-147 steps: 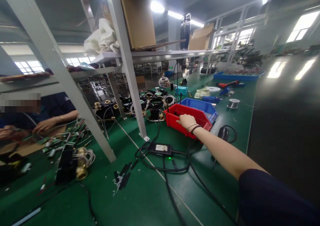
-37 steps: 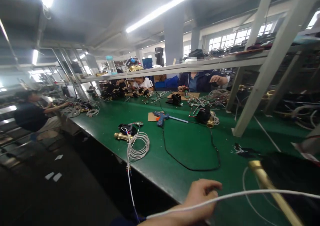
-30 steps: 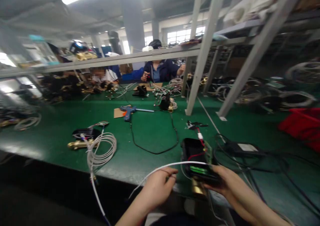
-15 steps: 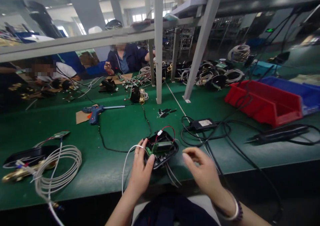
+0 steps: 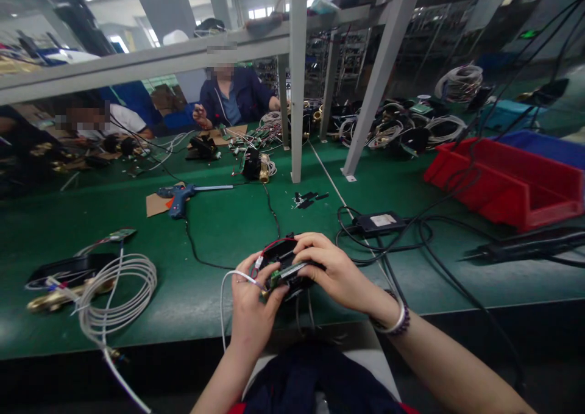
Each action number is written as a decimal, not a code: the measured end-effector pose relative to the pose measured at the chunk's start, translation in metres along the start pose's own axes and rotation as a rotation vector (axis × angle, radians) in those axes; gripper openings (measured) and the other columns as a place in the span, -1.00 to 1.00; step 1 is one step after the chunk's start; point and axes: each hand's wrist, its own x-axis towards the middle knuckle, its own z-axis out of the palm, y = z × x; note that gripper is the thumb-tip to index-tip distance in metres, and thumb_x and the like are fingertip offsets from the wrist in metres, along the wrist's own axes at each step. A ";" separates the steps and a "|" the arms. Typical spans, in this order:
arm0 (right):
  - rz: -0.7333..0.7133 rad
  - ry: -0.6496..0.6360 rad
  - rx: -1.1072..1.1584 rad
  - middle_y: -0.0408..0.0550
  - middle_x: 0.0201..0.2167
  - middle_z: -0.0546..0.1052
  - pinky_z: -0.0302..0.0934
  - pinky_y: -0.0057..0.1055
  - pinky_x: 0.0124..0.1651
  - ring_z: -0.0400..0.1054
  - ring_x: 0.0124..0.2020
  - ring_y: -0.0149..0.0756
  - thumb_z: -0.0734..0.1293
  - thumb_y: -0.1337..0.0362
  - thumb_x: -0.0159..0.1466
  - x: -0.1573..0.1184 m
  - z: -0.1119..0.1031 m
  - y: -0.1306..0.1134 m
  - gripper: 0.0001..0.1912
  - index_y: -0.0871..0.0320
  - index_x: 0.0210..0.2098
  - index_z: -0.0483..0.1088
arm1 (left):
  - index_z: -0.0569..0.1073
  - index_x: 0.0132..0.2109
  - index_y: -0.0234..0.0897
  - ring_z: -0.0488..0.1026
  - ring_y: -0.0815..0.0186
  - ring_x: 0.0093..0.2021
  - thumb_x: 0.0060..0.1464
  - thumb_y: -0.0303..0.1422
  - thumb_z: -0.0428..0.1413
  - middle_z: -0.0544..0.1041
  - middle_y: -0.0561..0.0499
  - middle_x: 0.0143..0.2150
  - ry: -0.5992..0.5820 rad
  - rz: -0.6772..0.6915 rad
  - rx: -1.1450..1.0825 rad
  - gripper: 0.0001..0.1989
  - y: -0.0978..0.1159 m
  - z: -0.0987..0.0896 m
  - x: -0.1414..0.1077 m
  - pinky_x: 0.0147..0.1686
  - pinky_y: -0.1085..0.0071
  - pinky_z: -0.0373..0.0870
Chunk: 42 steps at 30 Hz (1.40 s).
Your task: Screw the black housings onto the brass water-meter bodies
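Note:
In front of me at the bench's near edge, a black plastic housing [image 5: 299,287] lies partly covered by my hands. A green circuit board [image 5: 287,272] is tilted up at it, and my right hand [image 5: 331,271] pinches the board's right end. My left hand [image 5: 256,298] grips the left end of the board between thumb and fingers. A white connector [image 5: 258,263] with red wire stands by my left fingers. From there a white cable [image 5: 223,298] loops down to the left. The inside of the housing is mostly hidden.
A blue glue gun [image 5: 180,199] lies on cardboard ahead. At left rests a coiled grey cable [image 5: 119,304] with brass fittings. To the right are a black power adapter [image 5: 380,222], an electric screwdriver [image 5: 525,248] and a red bin [image 5: 507,185]. A co-worker [image 5: 235,94] sits across the bench.
My right hand has moved left from beside the housing and taken hold of the circuit board. The board is now tilted differently, and the white connector has shifted left. The view has shifted slightly.

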 end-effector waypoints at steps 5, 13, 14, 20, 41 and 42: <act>0.147 0.079 0.132 0.00 -0.18 0.39 0.28 -0.29 -0.12 0.31 -0.08 -0.21 0.25 0.37 0.25 -0.001 0.002 0.013 -0.89 0.11 -0.28 0.41 | 0.51 -0.09 -0.17 0.36 0.14 -0.14 0.12 -0.18 0.06 0.41 -0.10 -0.19 0.052 -0.016 0.162 -0.72 0.002 -0.004 0.007 -0.14 0.20 0.32; 0.176 0.185 0.113 -0.01 -0.22 0.39 0.28 -0.30 -0.11 0.32 -0.15 -0.25 0.26 0.37 0.25 -0.006 0.006 0.012 -0.89 0.12 -0.29 0.43 | 0.52 -0.10 -0.15 0.41 0.16 -0.13 0.06 -0.24 0.13 0.51 -0.07 -0.20 -0.074 -0.057 0.027 -0.75 0.000 -0.004 0.016 -0.15 0.24 0.35; 0.145 0.178 0.083 -0.01 -0.22 0.40 0.28 -0.29 -0.11 0.32 -0.15 -0.24 0.26 0.37 0.25 -0.005 0.007 0.012 -0.89 0.11 -0.28 0.43 | 0.50 -0.06 -0.15 0.43 0.18 -0.15 0.03 -0.25 0.15 0.53 -0.04 -0.20 -0.134 -0.083 -0.034 -0.71 0.000 -0.004 0.020 -0.16 0.27 0.36; 0.081 0.422 -0.175 0.02 -0.13 0.42 0.20 -0.10 0.05 0.28 -0.02 -0.12 0.29 0.28 0.25 -0.021 0.013 0.020 -0.83 0.03 -0.15 0.41 | 0.56 -0.29 -0.22 0.44 0.30 -0.38 0.04 -0.29 0.13 0.56 0.03 -0.40 -0.406 -0.172 -0.177 -0.85 0.002 0.004 0.047 -0.30 0.39 0.33; 0.814 0.491 0.632 -0.28 -0.69 0.21 -0.11 -0.60 -0.74 -0.05 -0.76 -0.57 0.20 -0.14 0.13 -0.054 0.092 0.042 -0.55 0.16 -0.46 0.24 | 0.56 -0.43 -0.31 0.41 0.30 -0.51 -0.13 -0.14 0.16 0.51 0.02 -0.56 -0.308 -0.413 -0.372 -0.71 -0.014 0.023 0.068 -0.52 0.47 0.29; 0.821 0.482 0.659 -0.29 -0.71 0.18 -0.14 -0.60 -0.74 -0.08 -0.77 -0.58 0.22 -0.16 0.10 -0.052 0.091 0.041 -0.54 0.15 -0.50 0.22 | 0.56 -0.44 -0.30 0.43 0.29 -0.47 -0.14 -0.16 0.17 0.52 0.01 -0.53 -0.292 -0.393 -0.384 -0.73 -0.012 0.022 0.066 -0.48 0.46 0.32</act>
